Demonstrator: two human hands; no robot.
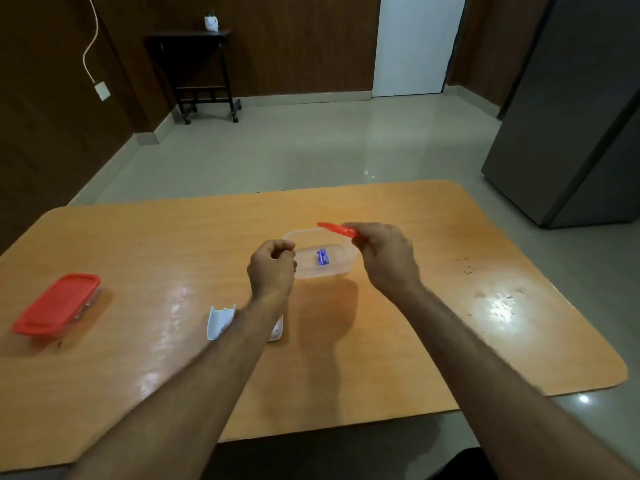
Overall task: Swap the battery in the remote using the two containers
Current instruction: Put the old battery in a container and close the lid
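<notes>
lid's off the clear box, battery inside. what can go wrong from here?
1. The right hand holds the red lid tilted over the open container; it may get in the way of reaching the blue battery.
2. The left hand is curled against the container's near wall; a nudge could slide the light box.
3. The battery cover and remote lie under the left forearm, which could sweep them aside.

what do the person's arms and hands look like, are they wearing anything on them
Both forearms are bare up to the frame edge: no sleeves show. The left hand and right hand wear no gloves, and no watch, bracelet or ring is visible.
</notes>
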